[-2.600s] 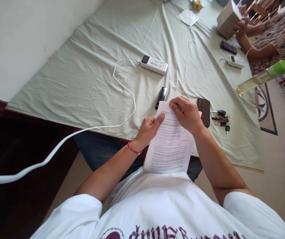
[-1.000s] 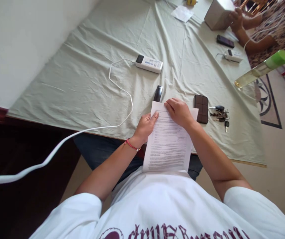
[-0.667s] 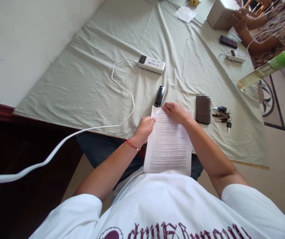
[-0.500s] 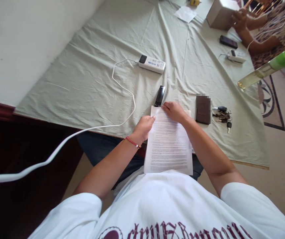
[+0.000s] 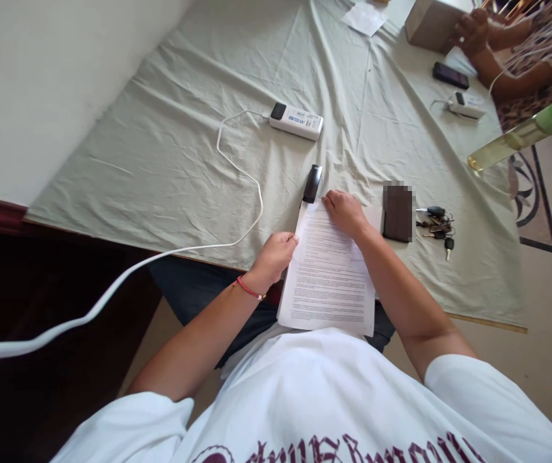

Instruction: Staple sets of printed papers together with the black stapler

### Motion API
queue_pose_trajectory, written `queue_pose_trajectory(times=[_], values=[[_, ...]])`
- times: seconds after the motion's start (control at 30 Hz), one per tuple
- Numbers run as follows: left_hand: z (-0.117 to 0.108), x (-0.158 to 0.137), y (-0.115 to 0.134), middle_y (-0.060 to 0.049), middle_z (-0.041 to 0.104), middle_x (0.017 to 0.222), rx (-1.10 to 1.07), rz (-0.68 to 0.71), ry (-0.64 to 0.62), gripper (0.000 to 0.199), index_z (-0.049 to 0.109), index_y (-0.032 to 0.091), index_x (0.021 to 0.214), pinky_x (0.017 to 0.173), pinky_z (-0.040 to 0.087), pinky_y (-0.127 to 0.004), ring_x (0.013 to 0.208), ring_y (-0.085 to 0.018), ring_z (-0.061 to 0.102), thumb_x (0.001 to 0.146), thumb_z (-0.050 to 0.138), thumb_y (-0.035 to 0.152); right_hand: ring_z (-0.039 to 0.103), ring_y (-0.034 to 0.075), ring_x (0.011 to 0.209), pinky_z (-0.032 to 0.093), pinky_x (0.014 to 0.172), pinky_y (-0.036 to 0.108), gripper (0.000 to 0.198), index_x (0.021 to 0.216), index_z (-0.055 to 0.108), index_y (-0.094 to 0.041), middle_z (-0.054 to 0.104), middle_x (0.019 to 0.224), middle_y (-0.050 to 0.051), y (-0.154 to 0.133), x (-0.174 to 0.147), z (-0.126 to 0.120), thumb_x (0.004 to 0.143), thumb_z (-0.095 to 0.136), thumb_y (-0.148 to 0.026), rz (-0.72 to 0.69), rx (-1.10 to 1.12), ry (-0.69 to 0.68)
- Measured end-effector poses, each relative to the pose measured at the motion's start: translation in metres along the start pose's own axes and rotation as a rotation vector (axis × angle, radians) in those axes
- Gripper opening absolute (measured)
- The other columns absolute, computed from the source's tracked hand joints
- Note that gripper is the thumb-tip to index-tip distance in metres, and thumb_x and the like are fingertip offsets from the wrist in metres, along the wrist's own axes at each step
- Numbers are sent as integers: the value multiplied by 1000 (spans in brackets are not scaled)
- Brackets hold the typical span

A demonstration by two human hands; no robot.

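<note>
A stack of printed sheets (image 5: 331, 276) rests partly on the table edge and reaches down to my shirt. My left hand (image 5: 276, 258) pinches the stack's left edge between thumb and fingers. At the top edge, my right hand (image 5: 346, 211) has its fingers curled on the paper, the fingertips partly hidden. A slim black object, shaped like a stapler (image 5: 313, 183), lies at the stack's upper left corner. Its lower end meets the paper; whether the sheets sit inside it I cannot tell.
A white power strip (image 5: 297, 122) trails a white cable (image 5: 160, 252) leftward. Right of the papers are a dark brown wallet-like item (image 5: 398, 213) and keys (image 5: 436, 225). Farther right lie a bottle (image 5: 507, 138), a black phone (image 5: 450, 75) and another person's hands (image 5: 473, 32) at a box (image 5: 432, 26).
My left hand has slid slightly left and down along the sheets' edge. My right hand has shifted a little right along the top. The camera view has moved slightly.
</note>
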State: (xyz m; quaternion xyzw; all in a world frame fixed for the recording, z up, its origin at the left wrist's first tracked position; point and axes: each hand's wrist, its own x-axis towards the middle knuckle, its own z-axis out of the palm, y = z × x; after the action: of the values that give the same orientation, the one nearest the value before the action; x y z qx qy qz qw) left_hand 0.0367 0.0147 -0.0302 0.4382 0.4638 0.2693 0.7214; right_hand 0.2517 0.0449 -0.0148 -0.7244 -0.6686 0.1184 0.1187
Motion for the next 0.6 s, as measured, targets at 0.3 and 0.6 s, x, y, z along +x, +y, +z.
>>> queue_pose_trajectory(times=[0.3,0.6], values=[[7,-7,6,3,44,55,469,137,166,35,47,21,56,59,27,-28,57,-14,40,90,51,24,54,29,101,41,93,43,26,97,67,-19,70,103,13,-7,-13,18,103,43,-29,88,-20,236],[5,-5,2,3,46,57,528,143,145,34,47,21,59,60,26,-29,57,-14,41,93,50,24,53,31,112,44,101,51,23,107,68,-20,67,115,14,-6,-1,9,95,48,-20,125,134,289]])
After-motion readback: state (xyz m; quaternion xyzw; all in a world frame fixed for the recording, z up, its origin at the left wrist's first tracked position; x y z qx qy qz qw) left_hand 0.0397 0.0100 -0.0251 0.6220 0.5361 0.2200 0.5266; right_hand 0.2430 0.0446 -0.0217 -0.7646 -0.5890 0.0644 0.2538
